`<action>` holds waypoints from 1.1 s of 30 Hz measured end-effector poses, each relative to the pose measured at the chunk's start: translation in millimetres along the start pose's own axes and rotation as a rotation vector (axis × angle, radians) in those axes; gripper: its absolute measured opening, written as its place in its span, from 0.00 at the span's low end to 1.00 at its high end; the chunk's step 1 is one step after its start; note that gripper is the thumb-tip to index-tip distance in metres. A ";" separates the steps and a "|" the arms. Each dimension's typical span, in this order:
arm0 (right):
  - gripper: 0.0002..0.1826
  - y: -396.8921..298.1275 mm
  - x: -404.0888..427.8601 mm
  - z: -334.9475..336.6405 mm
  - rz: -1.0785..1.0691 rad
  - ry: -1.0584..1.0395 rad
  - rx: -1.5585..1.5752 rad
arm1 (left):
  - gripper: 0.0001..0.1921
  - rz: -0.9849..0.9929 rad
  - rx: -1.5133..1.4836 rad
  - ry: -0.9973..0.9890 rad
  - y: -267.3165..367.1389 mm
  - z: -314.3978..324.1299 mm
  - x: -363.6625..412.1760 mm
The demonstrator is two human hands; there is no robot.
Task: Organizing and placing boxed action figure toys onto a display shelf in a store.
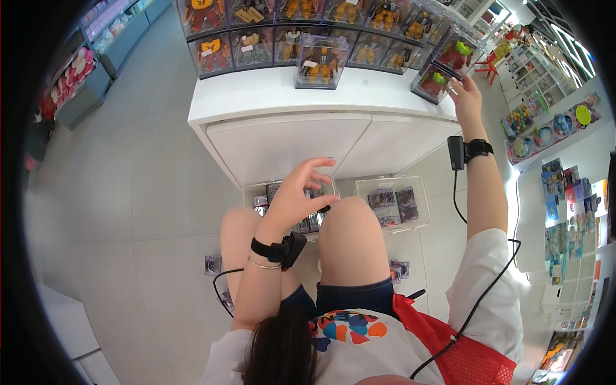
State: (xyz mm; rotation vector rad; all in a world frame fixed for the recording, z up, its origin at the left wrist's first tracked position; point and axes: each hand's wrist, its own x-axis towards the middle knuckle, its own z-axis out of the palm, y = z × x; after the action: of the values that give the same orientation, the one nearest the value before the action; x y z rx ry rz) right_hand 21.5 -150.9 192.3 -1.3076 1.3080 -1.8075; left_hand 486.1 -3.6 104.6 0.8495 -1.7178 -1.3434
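My right hand (466,98) reaches out to the right end of a white cabinet (269,91). Its fingers grip the side of a clear display case (431,85) holding a red and green toy figure. On top of that case sits a similar case (456,52), also with a red and green figure. My left hand (301,195) hovers above my knees, empty, with thumb and fingers apart. Nearer the cabinet's front edge, a clear case (321,62) with a yellow and dark robot figure stands before the stacked rows.
Rows of cased figures (250,45) line the cabinet top. Below, a clear bin (331,186) and another clear bin (423,211) hold small boxed items. Small clear boxes (212,265) lie on the floor. Shelves (120,45) stand left; a red chair (488,67) stands far right.
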 end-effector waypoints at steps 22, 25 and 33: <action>0.53 46.0 -18.1 80.3 -0.030 0.366 -0.939 | 0.28 -0.042 0.133 0.005 -2.3 5.1 4.0; 0.56 51.9 -2.8 79.1 0.060 0.382 -0.949 | 0.27 -0.040 0.182 0.013 -0.6 5.9 3.7; 0.60 53.9 5.3 89.1 0.068 0.377 -0.882 | 0.24 -0.021 0.168 0.061 -2.8 7.7 5.3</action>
State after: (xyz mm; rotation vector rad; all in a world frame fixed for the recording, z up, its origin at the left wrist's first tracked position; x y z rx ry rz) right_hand 95.9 -210.1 149.5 -1.3119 2.5033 -1.5007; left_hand 476.9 -5.3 101.7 0.9956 -1.7967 -1.1861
